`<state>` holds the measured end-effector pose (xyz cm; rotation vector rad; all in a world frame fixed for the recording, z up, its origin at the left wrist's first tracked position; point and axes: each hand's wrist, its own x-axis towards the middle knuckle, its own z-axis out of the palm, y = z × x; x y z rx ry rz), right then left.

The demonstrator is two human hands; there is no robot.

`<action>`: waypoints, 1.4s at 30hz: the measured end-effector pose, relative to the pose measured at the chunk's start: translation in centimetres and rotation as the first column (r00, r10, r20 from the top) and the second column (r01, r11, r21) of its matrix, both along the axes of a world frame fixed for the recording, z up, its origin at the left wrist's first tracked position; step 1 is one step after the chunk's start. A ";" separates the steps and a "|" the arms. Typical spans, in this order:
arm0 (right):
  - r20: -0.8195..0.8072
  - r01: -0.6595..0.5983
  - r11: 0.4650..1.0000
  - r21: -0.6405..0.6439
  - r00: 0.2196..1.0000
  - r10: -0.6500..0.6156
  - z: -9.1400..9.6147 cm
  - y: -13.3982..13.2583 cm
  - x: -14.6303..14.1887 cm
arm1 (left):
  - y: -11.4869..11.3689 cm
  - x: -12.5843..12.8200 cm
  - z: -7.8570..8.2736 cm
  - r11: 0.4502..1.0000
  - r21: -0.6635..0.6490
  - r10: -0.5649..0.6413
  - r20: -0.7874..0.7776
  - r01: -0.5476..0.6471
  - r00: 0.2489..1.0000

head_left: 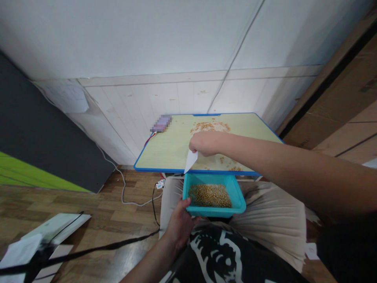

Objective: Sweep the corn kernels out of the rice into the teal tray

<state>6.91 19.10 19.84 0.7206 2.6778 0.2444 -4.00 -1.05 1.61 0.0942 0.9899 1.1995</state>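
My right hand (205, 143) is closed on a white flat piece (191, 161), perhaps card or plastic, with its lower tip at the near edge of the table. My left hand (181, 218) grips the near left corner of a turquoise plastic tub (214, 212), thumb over the rim. Inside the tub lies a layer of yellowish beans (209, 195). The tub sits over my lap, just below the table edge. More beans (210, 127) are spread on the tabletop beyond my right hand, and a few loose ones (235, 169) lie near the front edge under my forearm.
The small pale table (165, 153) has a blue rim and stands against the wall. A blurred-out device (161, 123) with a red cable rests at its far left corner. Cables (123, 192) and papers (55, 232) lie on the wooden floor; brown cardboard (332, 98) stands at right.
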 end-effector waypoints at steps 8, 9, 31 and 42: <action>-0.063 0.027 0.999 -0.029 0.998 -0.029 -0.8 1.1 2.6 | 0.0 -0.1 0.2 1.000 -0.019 -0.003 -0.010 0.003 1.000; -0.072 0.032 0.999 -0.031 0.997 -0.034 -1.0 1.3 2.9 | 0.0 -0.1 0.2 1.000 -0.023 -0.004 -0.014 0.004 1.000; -0.031 0.147 0.988 -0.055 0.988 -0.149 -0.5 1.5 8.4 | 0.1 0.2 0.1 0.999 -0.011 -0.047 -0.004 0.047 0.999; -0.025 0.199 0.979 -0.043 0.979 -0.200 -0.5 2.0 10.2 | 0.5 0.6 0.1 0.997 -0.008 -0.075 0.007 0.075 0.997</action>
